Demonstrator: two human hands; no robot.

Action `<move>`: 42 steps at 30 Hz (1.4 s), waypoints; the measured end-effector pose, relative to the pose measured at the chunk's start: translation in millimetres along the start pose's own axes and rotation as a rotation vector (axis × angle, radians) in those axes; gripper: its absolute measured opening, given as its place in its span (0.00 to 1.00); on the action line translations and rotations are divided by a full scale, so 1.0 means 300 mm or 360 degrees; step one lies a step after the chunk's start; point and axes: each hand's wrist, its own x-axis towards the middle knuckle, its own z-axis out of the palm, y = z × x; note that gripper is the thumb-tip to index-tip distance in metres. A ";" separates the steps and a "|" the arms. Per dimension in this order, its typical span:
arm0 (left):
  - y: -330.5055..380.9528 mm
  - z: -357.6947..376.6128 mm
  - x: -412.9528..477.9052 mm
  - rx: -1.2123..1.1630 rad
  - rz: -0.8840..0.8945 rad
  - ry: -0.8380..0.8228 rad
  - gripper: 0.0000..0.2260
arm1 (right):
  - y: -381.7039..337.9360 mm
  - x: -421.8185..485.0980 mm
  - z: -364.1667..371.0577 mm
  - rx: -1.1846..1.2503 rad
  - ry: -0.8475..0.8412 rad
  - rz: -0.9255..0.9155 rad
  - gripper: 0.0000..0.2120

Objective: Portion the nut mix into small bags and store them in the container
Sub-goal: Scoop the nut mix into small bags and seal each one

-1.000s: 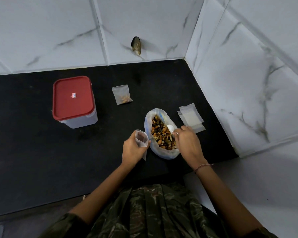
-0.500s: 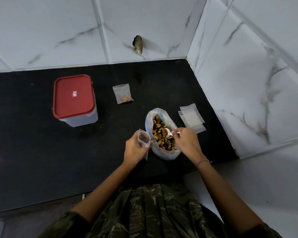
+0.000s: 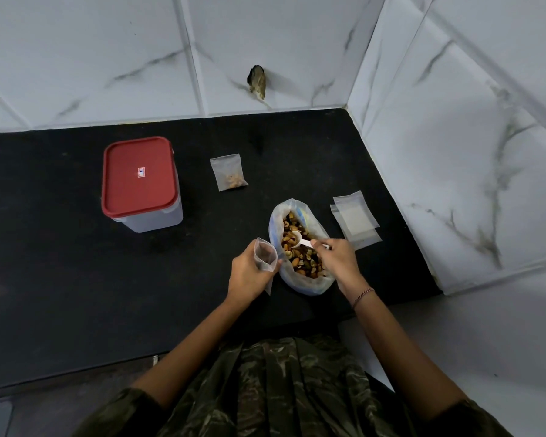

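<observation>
A clear plastic bag of nut mix (image 3: 300,247) stands open on the black counter (image 3: 76,279). My right hand (image 3: 338,260) grips a small white spoon (image 3: 300,239), its bowl resting among the nuts. Just left of the big bag, my left hand (image 3: 249,272) holds a small clear bag (image 3: 265,257) with its mouth open and upright. A small bag with a few nuts (image 3: 229,171) lies flat farther back. The container (image 3: 141,182) with a red lid stands shut at the left.
A stack of flat empty small bags (image 3: 355,223) lies right of the nut bag, close to the tiled side wall. The tiled back wall has a dark hole (image 3: 257,82). The counter's front edge runs beneath my forearms.
My right hand has drawn the spoon back and to the left through the nuts, so its bowl now shows on top. The left hand holds the small bag steady.
</observation>
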 end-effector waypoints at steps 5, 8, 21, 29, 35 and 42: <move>-0.002 -0.013 0.002 0.0029 -0.0018 0.0027 0.11 | 0.009 0.001 -0.005 0.0293 -0.0007 0.0124 0.14; 0.000 -0.025 0.009 0.0061 -0.0064 0.0098 0.13 | 0.009 -0.008 -0.016 0.0477 -0.0017 0.0199 0.11; 0.059 -0.065 0.079 0.0154 -0.0027 0.0200 0.15 | -0.119 -0.133 -0.044 0.0767 -0.0163 0.0002 0.06; 0.079 -0.080 0.084 0.0084 0.0030 0.0209 0.14 | -0.169 -0.185 0.032 -0.0223 0.0169 -0.0781 0.11; 0.064 -0.093 0.087 0.0050 -0.0020 0.0231 0.17 | -0.171 -0.189 0.071 -0.0818 0.0318 -0.1404 0.07; 0.059 -0.105 0.094 0.0004 -0.0012 0.0251 0.19 | -0.095 -0.126 0.096 -0.1341 0.0505 -0.1831 0.11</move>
